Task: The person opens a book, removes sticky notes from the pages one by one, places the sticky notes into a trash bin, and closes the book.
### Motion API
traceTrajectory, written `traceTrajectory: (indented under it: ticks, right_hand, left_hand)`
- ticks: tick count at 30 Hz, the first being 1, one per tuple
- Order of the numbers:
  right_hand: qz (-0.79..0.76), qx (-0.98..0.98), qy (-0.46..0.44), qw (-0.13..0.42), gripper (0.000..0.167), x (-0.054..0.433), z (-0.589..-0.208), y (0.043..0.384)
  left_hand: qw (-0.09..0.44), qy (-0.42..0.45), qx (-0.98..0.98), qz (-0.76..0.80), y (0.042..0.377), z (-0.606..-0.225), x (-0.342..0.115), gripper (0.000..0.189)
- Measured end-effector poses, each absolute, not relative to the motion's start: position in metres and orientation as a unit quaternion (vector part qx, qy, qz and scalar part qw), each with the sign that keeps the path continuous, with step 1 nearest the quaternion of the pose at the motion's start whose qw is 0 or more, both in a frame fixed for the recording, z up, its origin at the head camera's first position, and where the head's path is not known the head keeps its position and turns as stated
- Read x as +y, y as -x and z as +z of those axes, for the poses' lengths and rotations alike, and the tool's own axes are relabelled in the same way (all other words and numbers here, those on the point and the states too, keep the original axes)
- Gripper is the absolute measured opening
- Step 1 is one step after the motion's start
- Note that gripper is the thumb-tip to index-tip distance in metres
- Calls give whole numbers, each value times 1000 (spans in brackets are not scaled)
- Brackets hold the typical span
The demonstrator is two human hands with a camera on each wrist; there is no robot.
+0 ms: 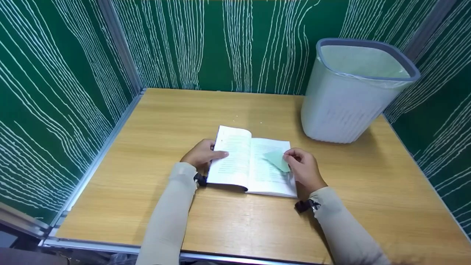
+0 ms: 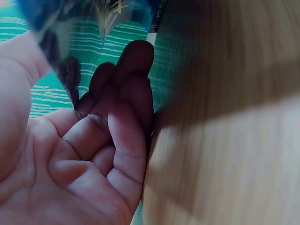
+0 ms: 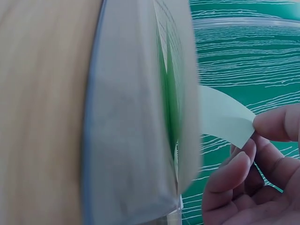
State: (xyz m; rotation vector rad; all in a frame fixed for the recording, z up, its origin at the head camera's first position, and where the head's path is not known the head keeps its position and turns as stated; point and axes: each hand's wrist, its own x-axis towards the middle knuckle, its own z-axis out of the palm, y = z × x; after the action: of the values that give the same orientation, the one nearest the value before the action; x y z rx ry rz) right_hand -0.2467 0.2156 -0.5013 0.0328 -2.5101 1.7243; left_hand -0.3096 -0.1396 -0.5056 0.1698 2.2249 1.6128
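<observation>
An open book (image 1: 239, 162) lies in the middle of the wooden table (image 1: 257, 228). My left hand (image 1: 212, 151) holds its left half, with the thumb on the page and the fingers under the cover; the left wrist view shows those fingers (image 2: 126, 108) beneath the blue cover (image 2: 93, 23). My right hand (image 1: 289, 159) pinches a pale green paper slip (image 1: 275, 159) over the right page. In the right wrist view the slip (image 3: 222, 117) curves out from the book (image 3: 136, 122) into my thumb and fingers (image 3: 243, 164).
A large pale bin (image 1: 349, 95) with a grey rim and a liner stands at the table's back right. Green patterned walls close in the table on three sides. A metal strip runs along the left edge.
</observation>
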Motion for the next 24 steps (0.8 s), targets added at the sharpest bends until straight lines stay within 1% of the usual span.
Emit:
traceTrajectory:
  ticks: [14,24]
  right_hand:
    - [566,-823,20,36,20,220,-499,247]
    - [574,-816,30,56,23,222,-496,246]
  left_hand:
    - [197,-56,792,574,308,-504,-139,39]
    - [204,-62,780,588,307,-503,-140,40]
